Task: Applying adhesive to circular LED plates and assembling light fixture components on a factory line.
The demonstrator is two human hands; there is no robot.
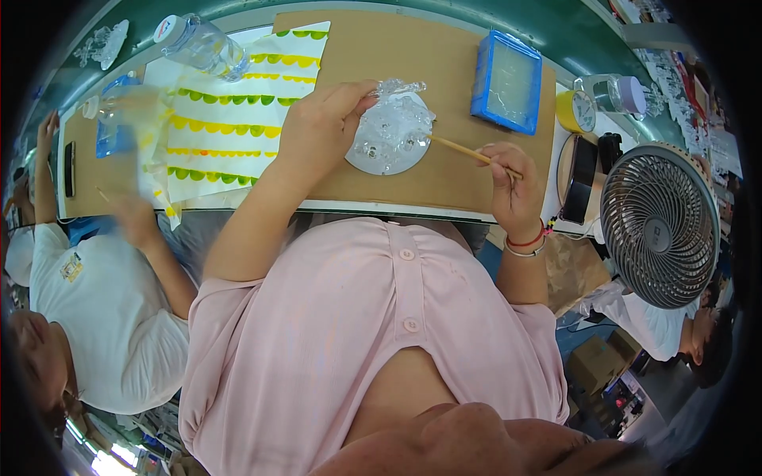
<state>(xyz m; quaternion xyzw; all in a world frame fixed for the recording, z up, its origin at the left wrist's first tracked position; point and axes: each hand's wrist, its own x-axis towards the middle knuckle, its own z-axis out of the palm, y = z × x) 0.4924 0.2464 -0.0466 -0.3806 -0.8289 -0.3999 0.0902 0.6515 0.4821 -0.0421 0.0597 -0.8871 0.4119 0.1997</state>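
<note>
Head view: left fingers [363,90] hold a glossy, clear piece [389,139]; right fingers [502,155] pinch a stick [459,148].

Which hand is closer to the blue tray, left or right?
Right. The right hand, holding a thin stick, is on the near side of the blue tray; the left hand is farther, off to its left, at the white disc.

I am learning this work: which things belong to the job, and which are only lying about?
Seemingly in the job:
- stick, in right hand
- clear piece, in left hand
- white disc
- blue tray, perhaps

Apparently just lying about:
- fan
- purple-lidded jar
</note>
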